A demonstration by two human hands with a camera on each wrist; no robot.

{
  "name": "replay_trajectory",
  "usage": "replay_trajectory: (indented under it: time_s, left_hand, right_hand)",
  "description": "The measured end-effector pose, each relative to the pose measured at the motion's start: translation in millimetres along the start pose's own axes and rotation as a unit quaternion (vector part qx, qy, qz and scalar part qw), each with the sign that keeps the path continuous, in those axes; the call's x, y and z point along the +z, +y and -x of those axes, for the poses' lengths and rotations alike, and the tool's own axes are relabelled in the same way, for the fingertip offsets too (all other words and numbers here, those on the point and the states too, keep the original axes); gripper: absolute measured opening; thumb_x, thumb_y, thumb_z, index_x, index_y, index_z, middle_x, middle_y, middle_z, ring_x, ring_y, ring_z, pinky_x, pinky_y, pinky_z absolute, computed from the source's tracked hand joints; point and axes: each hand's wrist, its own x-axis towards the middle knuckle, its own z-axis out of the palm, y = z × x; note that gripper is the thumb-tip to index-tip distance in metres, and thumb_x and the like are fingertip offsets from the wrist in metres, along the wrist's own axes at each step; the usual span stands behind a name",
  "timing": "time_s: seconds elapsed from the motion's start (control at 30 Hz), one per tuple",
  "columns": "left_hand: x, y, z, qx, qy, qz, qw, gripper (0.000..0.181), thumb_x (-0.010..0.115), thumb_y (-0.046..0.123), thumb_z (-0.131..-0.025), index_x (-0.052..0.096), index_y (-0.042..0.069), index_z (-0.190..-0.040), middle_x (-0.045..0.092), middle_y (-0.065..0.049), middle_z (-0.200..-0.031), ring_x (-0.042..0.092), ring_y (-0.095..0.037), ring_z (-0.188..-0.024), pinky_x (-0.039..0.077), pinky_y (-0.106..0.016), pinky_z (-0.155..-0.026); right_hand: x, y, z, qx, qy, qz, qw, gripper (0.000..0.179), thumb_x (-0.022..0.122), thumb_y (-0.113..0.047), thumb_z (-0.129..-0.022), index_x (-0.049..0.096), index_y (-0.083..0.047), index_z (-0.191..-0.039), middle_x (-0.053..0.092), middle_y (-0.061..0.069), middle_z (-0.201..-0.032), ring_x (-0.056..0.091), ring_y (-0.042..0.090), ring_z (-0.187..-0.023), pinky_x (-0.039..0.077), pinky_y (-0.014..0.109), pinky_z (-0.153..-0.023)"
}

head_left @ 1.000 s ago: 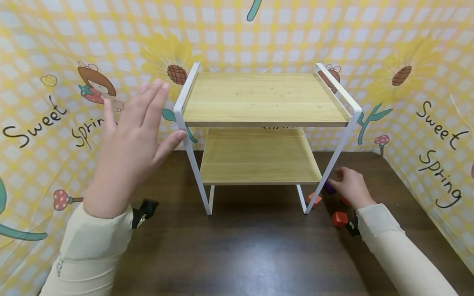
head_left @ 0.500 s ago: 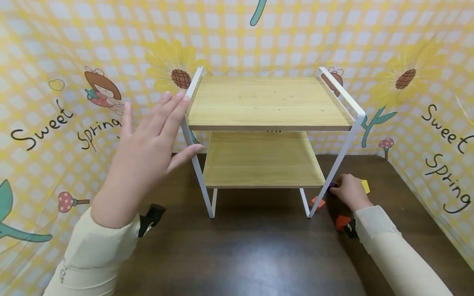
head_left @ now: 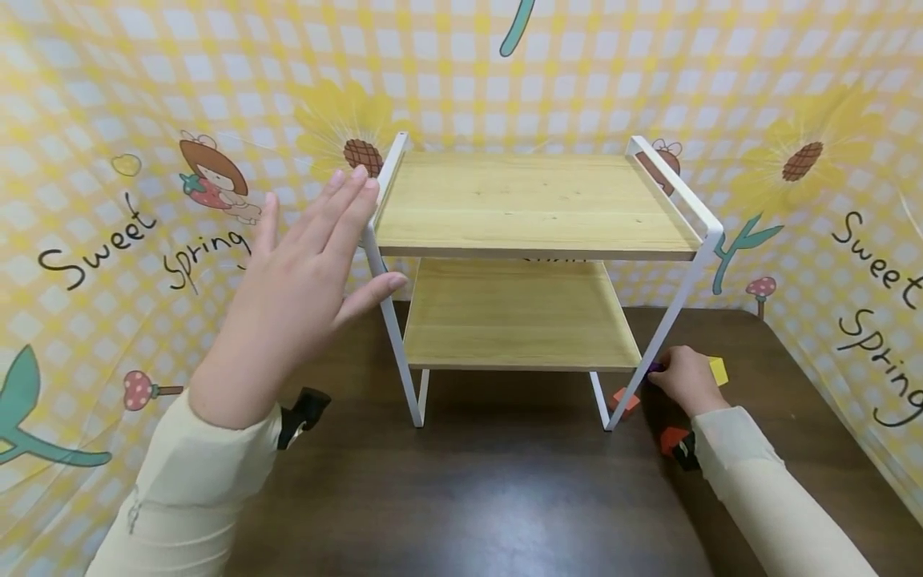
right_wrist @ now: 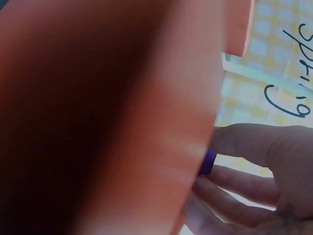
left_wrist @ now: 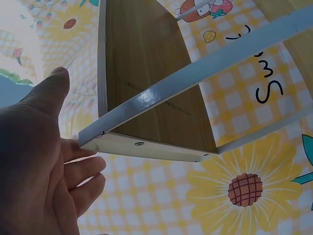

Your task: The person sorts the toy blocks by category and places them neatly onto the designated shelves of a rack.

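Observation:
My left hand (head_left: 299, 296) is raised beside the upper left corner of a two-tier shelf (head_left: 534, 200). Its fingers are straight, with the thumb spread; in the left wrist view the fingers lie by the corner of the white metal frame (left_wrist: 146, 98). At the lower right, my right hand (head_left: 688, 381) pinches a purple block (head_left: 654, 368) near the shelf's right leg. In the right wrist view the purple block (right_wrist: 208, 161) shows between thumb and fingers, partly hidden by a blurred red block (right_wrist: 146, 161) close to the camera.
A red block (head_left: 625, 401) lies by the shelf's right foot, another red block (head_left: 674, 440) beside the right wrist. Past the right hand sits a yellow block (head_left: 718, 370). The dark table (head_left: 476, 497) is backed by a checked cloth (head_left: 519, 88).
The left hand has moved right, closer to the shelf frame. The right hand has shifted slightly with the purple block by the leg, and the yellow block has come into view. The head view has shifted slightly.

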Motion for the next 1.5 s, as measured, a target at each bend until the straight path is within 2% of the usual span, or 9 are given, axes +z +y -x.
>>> replay_trajectory:
  time_s: [0.23, 0.53, 0.83, 1.1, 1.5]
  left_hand:
    - [0.4, -2.7, -4.4, -0.022, -0.05, 0.009, 0.9985, 0.088, 0.064, 0.047, -0.098, 0.016, 0.012, -0.164, 0.017, -0.003, -0.169, 0.013, -0.019, -0.156, 0.001, -0.062, -0.121]
    - [-0.8, -3.9, -6.2, -0.015, -0.055, -0.012, 0.9983, 0.084, 0.059, 0.046, -0.101, 0.014, 0.013, -0.164, 0.013, -0.001, -0.169, 0.012, -0.018, -0.156, -0.004, -0.062, -0.121]
    - [0.8, -1.1, -7.6, -0.021, -0.066, -0.009, 0.9976, 0.087, 0.061, 0.049, -0.1, 0.015, 0.012, -0.164, 0.016, -0.003, -0.169, 0.011, -0.017, -0.156, -0.007, -0.062, -0.12]
    - [-1.0, -0.5, -8.0, -0.029, -0.095, -0.022, 0.9948, 0.09, 0.053, 0.053, -0.102, 0.003, 0.011, -0.164, 0.008, -0.006, -0.17, 0.003, -0.018, -0.156, -0.009, -0.063, -0.119]
    - [-3.5, 1.2, -8.2, -0.036, -0.108, -0.007, 0.9935, 0.09, 0.051, 0.055, -0.103, -0.001, 0.014, -0.164, 0.003, -0.003, -0.17, 0.0, -0.017, -0.156, -0.011, -0.063, -0.119]
  right_hand:
    - [1.7, -0.5, 1.0, -0.003, 0.001, 0.001, 1.0, 0.016, 0.073, -0.005, -0.087, 0.072, 0.011, -0.088, 0.068, 0.015, -0.073, 0.058, 0.027, -0.065, 0.055, 0.045, -0.065]
    - [1.5, 0.3, -0.2, -0.006, -0.003, -0.003, 1.0, 0.016, 0.073, -0.005, -0.087, 0.073, 0.011, -0.09, 0.069, 0.017, -0.077, 0.058, 0.027, -0.067, 0.055, 0.047, -0.067]
    - [4.8, 4.5, -1.4, -0.012, 0.001, -0.006, 0.9999, 0.016, 0.073, -0.005, -0.088, 0.073, 0.01, -0.09, 0.069, 0.015, -0.076, 0.057, 0.026, -0.066, 0.056, 0.048, -0.069]
    - [3.6, 2.0, -4.0, -0.019, 0.005, -0.008, 0.9998, 0.016, 0.073, -0.005, -0.088, 0.073, 0.011, -0.092, 0.071, 0.019, -0.08, 0.059, 0.028, -0.068, 0.057, 0.052, -0.073]
    - [4.1, 4.5, -5.5, -0.01, 0.005, -0.009, 0.9999, 0.02, 0.073, -0.006, -0.089, 0.072, 0.012, -0.097, 0.07, 0.02, -0.082, 0.059, 0.028, -0.069, 0.056, 0.051, -0.073]
